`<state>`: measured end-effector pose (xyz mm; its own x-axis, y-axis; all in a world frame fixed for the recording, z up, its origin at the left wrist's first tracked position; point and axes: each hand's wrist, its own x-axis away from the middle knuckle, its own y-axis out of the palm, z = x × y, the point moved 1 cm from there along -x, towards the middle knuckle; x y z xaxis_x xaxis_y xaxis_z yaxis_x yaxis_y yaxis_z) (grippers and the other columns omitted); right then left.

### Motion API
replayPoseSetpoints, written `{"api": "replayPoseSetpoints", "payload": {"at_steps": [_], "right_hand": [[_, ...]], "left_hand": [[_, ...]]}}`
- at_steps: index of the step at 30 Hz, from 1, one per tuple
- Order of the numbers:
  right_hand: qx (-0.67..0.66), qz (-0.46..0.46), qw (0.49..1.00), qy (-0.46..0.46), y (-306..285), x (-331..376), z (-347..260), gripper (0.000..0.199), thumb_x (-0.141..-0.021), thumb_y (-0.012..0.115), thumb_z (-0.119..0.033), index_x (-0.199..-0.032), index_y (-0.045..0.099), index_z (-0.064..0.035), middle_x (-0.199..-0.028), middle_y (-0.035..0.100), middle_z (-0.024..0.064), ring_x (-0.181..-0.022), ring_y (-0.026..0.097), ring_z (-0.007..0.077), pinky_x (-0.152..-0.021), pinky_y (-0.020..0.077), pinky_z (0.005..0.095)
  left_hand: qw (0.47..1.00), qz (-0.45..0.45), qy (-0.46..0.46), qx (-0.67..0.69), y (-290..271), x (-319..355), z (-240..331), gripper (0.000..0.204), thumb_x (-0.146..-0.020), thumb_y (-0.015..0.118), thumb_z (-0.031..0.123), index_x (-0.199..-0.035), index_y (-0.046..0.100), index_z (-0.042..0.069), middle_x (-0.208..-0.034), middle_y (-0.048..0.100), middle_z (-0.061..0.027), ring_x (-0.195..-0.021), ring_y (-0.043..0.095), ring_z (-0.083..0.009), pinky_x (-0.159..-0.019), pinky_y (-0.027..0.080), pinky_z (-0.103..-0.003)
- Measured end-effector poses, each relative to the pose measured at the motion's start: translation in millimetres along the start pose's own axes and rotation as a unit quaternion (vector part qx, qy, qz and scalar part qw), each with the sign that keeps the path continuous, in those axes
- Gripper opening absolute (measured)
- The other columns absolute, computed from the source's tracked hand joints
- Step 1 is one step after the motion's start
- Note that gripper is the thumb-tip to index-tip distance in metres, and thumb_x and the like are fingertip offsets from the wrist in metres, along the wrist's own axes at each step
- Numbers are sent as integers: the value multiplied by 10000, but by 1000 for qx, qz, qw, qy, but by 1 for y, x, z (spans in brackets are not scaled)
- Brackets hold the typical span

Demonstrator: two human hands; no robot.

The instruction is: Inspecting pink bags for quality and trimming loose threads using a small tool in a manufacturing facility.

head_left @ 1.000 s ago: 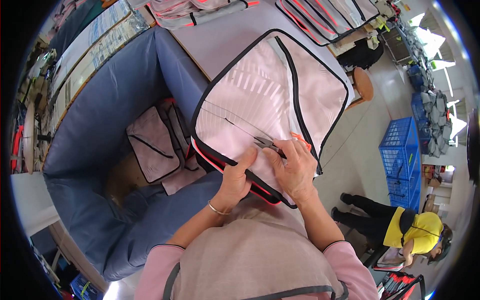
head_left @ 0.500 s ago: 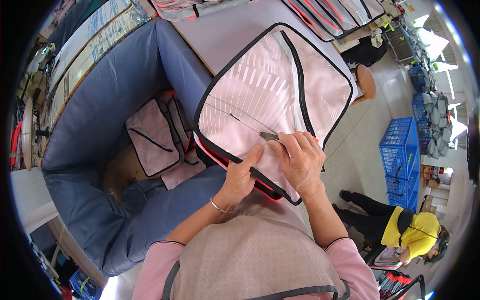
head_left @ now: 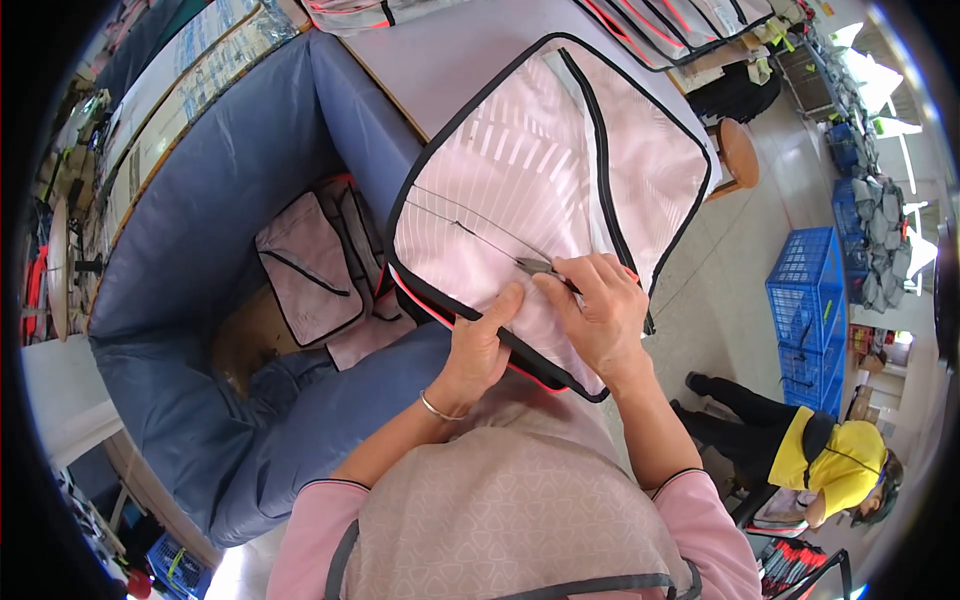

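A pale pink fabric bag (head_left: 490,170) with black edge binding and a slanting black zipper lies tilted across the middle. My left hand (head_left: 483,340) is closed on its near edge, the thumb on top of the panel and the other fingers hidden beneath. In my right hand (head_left: 600,305) is a pair of small thread snips (head_left: 537,266), the blades pointing left, low over the pink cloth. Dark loose threads (head_left: 470,230) run across the panel toward the blade tips. Whether the blades touch a thread, I cannot tell.
Left of me a padded blue bin (head_left: 215,200) holds more pink bags (head_left: 310,265). Behind the bag is a pale table (head_left: 430,70) with stacked bags (head_left: 680,30). Blue crates (head_left: 808,290) and a wooden stool (head_left: 737,155) stand right; a person in yellow (head_left: 835,455) is at lower right.
The view has shifted slightly. The snips stay close to the loose threads, and the bag has turned a little. My left hand keeps its hold on the edge.
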<state>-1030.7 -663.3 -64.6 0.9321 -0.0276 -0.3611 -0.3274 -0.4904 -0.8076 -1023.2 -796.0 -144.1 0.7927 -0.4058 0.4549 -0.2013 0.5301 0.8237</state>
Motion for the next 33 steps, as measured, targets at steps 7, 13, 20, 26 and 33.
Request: {"api": "replayPoseSetpoints", "payload": {"at_steps": [7, 13, 20, 26, 33], "right_hand": [[-165, -31, 952, 255, 34, 6, 45, 188, -822, 669, -196, -847, 613, -18, -766, 643, 96, -701, 617, 208, -624, 478, 300], [-218, -54, 942, 250, 49, 7, 26, 415, -742, 759, -266, -1009, 563, -17, -868, 630, 69, -762, 604, 161, -681, 488, 297], [-69, -97, 980, 160, 87, -30, 28, 384, -737, 720, -318, -970, 593, -40, -869, 646, 103, -846, 616, 270, -729, 480, 361], [-182, -66, 931, 309, 76, -39, 54, 312, -768, 706, -279, -911, 617, -17, -841, 661, 133, -771, 621, 279, -692, 484, 354], [-171, -61, 943, 278, 95, -19, 59, 331, -770, 715, -275, -968, 624, -26, -861, 654, 125, -791, 628, 236, -730, 480, 313]], "left_hand": [[996, 65, 46, -30, -42, -34, 10, 310, -884, 608, 200, -1111, 567, -7, -1025, 633, -92, -902, 626, -207, -835, 510, -352], [994, 79, 68, 13, -42, -32, 5, 285, -843, 661, 134, -1085, 570, 15, -1007, 607, -58, -902, 606, -184, -808, 514, -342], [997, 60, 44, 20, -36, -29, -2, 413, -947, 516, 339, -1202, 495, 15, -1142, 584, -71, -1027, 577, -200, -902, 469, -369], [997, 62, 53, -9, -47, -13, -17, 316, -942, 536, 245, -1168, 506, 27, -1097, 592, -64, -1003, 587, -191, -883, 480, -368], [978, 62, 36, -196, -41, -24, -27, 415, -780, 695, 15, -1157, 521, 25, -1056, 587, -40, -929, 586, -161, -836, 477, -304]]}}
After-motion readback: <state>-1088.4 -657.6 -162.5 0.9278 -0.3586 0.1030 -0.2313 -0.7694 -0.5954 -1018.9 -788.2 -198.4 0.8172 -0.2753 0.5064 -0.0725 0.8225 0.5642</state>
